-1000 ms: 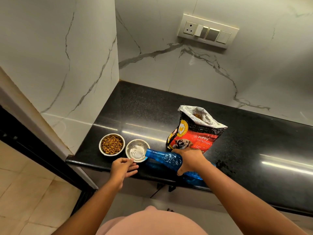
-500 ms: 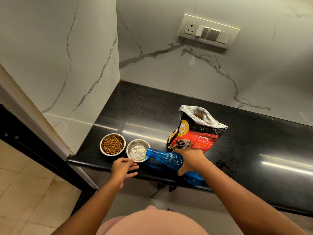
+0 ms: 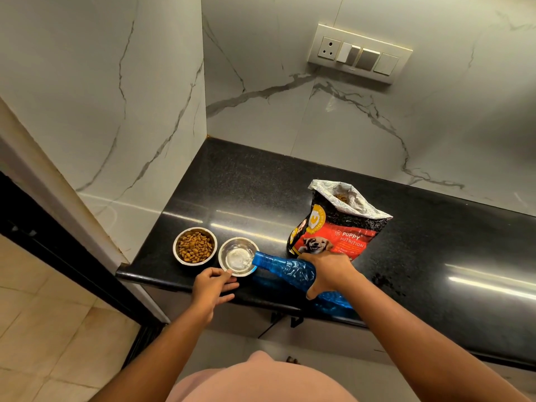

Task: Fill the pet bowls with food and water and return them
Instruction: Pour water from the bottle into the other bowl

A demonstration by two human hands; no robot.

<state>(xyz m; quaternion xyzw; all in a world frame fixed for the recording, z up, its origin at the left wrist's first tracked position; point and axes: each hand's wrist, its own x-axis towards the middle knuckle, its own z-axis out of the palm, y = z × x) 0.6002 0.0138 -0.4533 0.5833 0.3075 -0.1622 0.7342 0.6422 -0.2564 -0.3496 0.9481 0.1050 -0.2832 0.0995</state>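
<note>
A: Where does the pour stand?

B: The right hand (image 3: 329,271) is wrapped shut around the blue bottle (image 3: 285,268), tipped nearly flat with its mouth over the right rim of the water bowl (image 3: 238,256); the bowl sits near the front edge of the counter (image 3: 261,187), toward its left corner.

A: Anything different from a second ago?

B: Very little; the bottle holds the same tilt and the bowls have not shifted; the left hand (image 3: 211,287) has crept a touch closer, its fingertips (image 3: 227,272) now touching the bowl's near rim, fingers loosely curled and gripping nothing firmly.

A: So the water is going in?

B: A shallow pale pool shows on the bottom; I judge the pour underway and the bowl far from full; the stream itself is too fine to see.

A: And the food?

B: The food bowl (image 3: 195,246) just left of it already holds kibble; the puppy food bag (image 3: 339,227) stands open behind the bottle; returning both bowls remains.

A: Risk?

B: A bowl this near the edge could slide; the steadying hand likely guards that.
</note>
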